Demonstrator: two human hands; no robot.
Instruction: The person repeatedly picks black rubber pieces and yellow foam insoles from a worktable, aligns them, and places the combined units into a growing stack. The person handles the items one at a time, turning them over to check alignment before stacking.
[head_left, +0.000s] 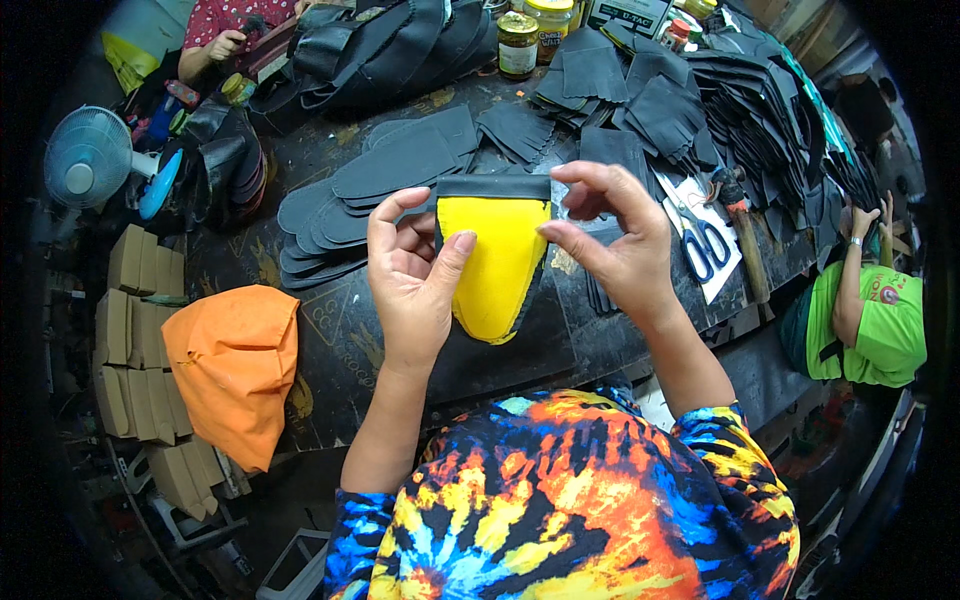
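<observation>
Over the table I hold up a tongue-shaped piece of black leather-like material with a yellow lining (490, 262), its rounded end pointing down toward me. A black band (495, 188) runs across its straight top edge. My left hand (415, 270) grips the left side, thumb lying on the yellow face and fingers curled behind. At the right side is my right hand (615, 235), its thumb tip against the yellow edge and its index fingertip at the band's corner. The other right fingers are bent beside the piece.
Black cut pieces (395, 165) lie stacked beyond my hands, with more piles at the back right. Scissors (695, 235) and a hammer (740, 225) rest at right. Jars (517, 48) stand behind. Orange cloth (235, 365) hangs at left by cardboard boxes (130, 340). A person in green (870, 320) works at right.
</observation>
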